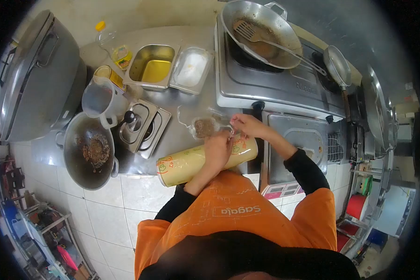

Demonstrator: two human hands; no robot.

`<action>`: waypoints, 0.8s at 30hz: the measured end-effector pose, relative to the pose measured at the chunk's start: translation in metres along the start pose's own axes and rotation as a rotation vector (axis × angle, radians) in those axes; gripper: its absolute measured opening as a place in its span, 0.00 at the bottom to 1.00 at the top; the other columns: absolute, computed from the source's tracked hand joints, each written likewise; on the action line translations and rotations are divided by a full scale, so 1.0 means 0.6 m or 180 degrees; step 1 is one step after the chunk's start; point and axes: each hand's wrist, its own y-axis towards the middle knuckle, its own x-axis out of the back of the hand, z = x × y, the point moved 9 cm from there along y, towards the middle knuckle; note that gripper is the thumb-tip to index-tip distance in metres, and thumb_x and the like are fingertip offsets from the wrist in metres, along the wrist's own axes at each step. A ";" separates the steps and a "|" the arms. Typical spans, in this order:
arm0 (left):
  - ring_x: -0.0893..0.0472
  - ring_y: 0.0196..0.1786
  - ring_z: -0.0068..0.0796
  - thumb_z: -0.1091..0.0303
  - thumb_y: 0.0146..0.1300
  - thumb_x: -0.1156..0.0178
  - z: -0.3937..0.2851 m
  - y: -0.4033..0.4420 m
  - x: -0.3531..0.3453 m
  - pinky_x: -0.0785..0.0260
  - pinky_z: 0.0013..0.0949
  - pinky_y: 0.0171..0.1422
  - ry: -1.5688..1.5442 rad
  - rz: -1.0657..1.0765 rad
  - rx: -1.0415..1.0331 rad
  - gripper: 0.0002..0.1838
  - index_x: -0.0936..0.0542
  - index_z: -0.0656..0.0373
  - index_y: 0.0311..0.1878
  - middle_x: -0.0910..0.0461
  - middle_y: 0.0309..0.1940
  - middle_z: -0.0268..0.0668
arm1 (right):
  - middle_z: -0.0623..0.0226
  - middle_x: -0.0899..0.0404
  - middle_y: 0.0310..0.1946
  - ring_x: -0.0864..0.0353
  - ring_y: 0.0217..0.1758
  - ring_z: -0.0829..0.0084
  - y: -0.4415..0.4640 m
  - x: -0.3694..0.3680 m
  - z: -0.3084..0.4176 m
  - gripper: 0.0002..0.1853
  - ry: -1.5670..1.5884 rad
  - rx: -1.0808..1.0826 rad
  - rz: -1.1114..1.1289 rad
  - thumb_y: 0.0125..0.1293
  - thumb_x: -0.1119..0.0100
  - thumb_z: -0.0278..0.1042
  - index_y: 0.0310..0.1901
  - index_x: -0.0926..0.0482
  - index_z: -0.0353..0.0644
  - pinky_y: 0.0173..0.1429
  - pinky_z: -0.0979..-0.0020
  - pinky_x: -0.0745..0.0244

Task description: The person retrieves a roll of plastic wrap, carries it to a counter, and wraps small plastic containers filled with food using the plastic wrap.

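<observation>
A large yellowish roll of cling film (184, 164) with red and green printing lies along the counter's front edge, against my body. My left hand (218, 150) reaches over the roll, its fingers closed on thin clear film. Close by on the right, my right hand (247, 126) pinches the same clear film between thumb and fingers. Just beyond my left fingertips, a small brown portion (204, 127) rests on the steel counter (184, 109), with crinkled clear plastic around it. What exactly the brown portion is cannot be made out.
On the left stand a dark pan (77, 161) with brown crumbs, a white plastic jug (98, 100) and lidded steel containers (137, 123). Behind are an oil-filled tray (154, 70), a tray of white contents (191, 70) and a gas stove (266, 91) bearing a wok (284, 37) with a slotted spatula (284, 49).
</observation>
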 end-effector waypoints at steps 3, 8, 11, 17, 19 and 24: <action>0.22 0.33 0.43 0.66 0.53 0.37 0.008 -0.002 0.005 0.35 0.46 0.40 -0.0160 -0.0060 0.0057 0.06 0.22 0.57 0.32 0.21 0.28 0.40 | 0.70 0.20 0.28 0.24 0.22 0.81 0.003 -0.006 -0.016 0.14 -0.0266 -0.0274 0.0321 0.66 0.47 0.41 0.44 0.24 0.38 0.25 0.79 0.29; 0.23 0.33 0.42 0.70 0.50 0.36 0.016 -0.001 0.017 0.35 0.44 0.40 -0.0460 -0.0091 0.0257 0.05 0.22 0.57 0.30 0.22 0.25 0.39 | 0.69 0.20 0.27 0.23 0.25 0.81 0.008 -0.022 -0.019 0.12 -0.0275 0.0072 0.0816 0.64 0.42 0.39 0.38 0.20 0.37 0.28 0.78 0.26; 0.22 0.33 0.42 0.71 0.48 0.36 0.023 0.000 0.015 0.35 0.43 0.39 -0.0496 -0.0157 0.0267 0.04 0.21 0.57 0.29 0.22 0.25 0.39 | 0.68 0.21 0.26 0.22 0.25 0.80 -0.005 -0.023 -0.003 0.11 -0.0067 0.0048 0.0654 0.63 0.40 0.37 0.35 0.20 0.36 0.30 0.77 0.23; 0.22 0.30 0.42 0.69 0.48 0.33 0.035 0.003 0.015 0.32 0.40 0.36 -0.0761 -0.0252 0.0451 0.06 0.20 0.60 0.28 0.21 0.24 0.42 | 0.67 0.21 0.26 0.21 0.29 0.81 -0.013 -0.032 -0.001 0.09 0.0130 0.0150 0.0722 0.63 0.40 0.34 0.35 0.22 0.35 0.29 0.76 0.22; 0.22 0.31 0.41 0.69 0.47 0.34 0.040 0.003 0.018 0.33 0.41 0.36 -0.0954 -0.0266 0.0578 0.06 0.21 0.58 0.26 0.22 0.23 0.40 | 0.66 0.21 0.26 0.21 0.30 0.81 -0.015 -0.034 0.011 0.08 -0.0015 0.0220 0.0722 0.63 0.40 0.32 0.35 0.22 0.35 0.29 0.75 0.22; 0.22 0.31 0.41 0.66 0.47 0.33 0.038 0.002 0.015 0.33 0.41 0.38 -0.0947 -0.0070 0.0704 0.08 0.22 0.58 0.25 0.22 0.23 0.39 | 0.68 0.20 0.26 0.22 0.28 0.81 -0.003 -0.022 0.019 0.06 -0.0038 0.0469 0.0504 0.61 0.38 0.28 0.35 0.22 0.34 0.33 0.78 0.26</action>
